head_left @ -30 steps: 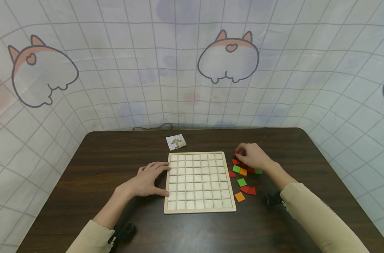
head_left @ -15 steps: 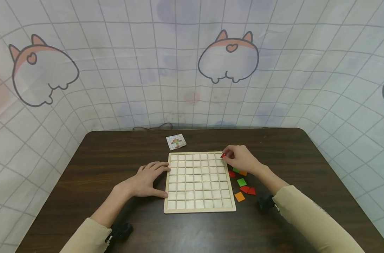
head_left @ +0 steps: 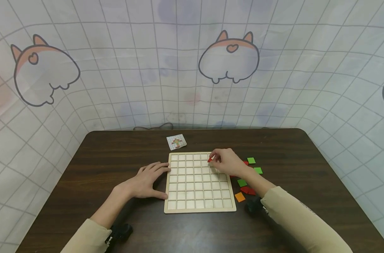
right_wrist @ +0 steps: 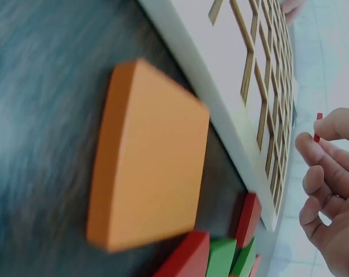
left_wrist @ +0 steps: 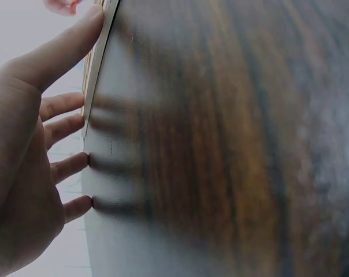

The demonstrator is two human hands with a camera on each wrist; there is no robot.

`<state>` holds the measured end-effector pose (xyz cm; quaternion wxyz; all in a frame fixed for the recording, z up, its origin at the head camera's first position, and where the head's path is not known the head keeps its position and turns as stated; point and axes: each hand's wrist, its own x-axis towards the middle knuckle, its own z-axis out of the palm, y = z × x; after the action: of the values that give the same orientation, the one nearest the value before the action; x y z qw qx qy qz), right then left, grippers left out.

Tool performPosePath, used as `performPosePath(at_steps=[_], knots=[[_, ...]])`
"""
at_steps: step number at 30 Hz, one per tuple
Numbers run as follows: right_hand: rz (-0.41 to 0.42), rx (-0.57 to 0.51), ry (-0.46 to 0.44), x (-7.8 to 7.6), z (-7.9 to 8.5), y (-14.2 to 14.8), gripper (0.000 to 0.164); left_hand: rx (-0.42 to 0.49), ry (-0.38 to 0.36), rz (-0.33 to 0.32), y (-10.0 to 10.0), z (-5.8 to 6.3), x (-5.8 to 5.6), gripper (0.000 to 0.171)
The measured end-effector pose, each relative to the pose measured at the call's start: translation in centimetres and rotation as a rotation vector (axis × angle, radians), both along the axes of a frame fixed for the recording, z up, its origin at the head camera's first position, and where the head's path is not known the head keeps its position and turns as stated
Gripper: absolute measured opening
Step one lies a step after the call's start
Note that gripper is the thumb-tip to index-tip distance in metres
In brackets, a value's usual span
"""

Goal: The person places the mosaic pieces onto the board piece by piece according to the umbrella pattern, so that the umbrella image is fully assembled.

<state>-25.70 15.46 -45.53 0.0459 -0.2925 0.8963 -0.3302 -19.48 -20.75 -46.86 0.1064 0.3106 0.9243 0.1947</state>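
Observation:
A pale wooden grid board (head_left: 195, 182) lies flat on the dark table, its cells bare where they show. My right hand (head_left: 226, 162) is over the board's upper right part and pinches a small red tile (head_left: 210, 160) between thumb and index finger. In the right wrist view the red tile (right_wrist: 318, 127) stands on edge between the fingertips. My left hand (head_left: 147, 181) rests at the board's left edge, fingers spread, with thumb and fingertips touching the rim. The left wrist view shows the thumb (left_wrist: 59, 49) against that edge.
Right of the board lie loose tiles: an orange square (head_left: 240, 197), green squares (head_left: 251, 160) and red pieces (head_left: 248, 190), some hidden under my right forearm. Beyond the board is a paper card (head_left: 176, 141) with a coloured grid pattern. A patterned curtain (head_left: 192, 70) hangs behind the table.
My right hand has picked up a red tile from the loose pieces and carried it left over the board. The left hand has stayed at the board's left edge.

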Motion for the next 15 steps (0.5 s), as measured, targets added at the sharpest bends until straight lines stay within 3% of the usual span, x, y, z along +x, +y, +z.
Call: performPosePath(at_steps=[15], knots=[[0.031,0.064,0.032,0.1,0.2,-3.2,0.017,0.028,-0.015,-0.002,0.1,0.2,0.1,0.092]])
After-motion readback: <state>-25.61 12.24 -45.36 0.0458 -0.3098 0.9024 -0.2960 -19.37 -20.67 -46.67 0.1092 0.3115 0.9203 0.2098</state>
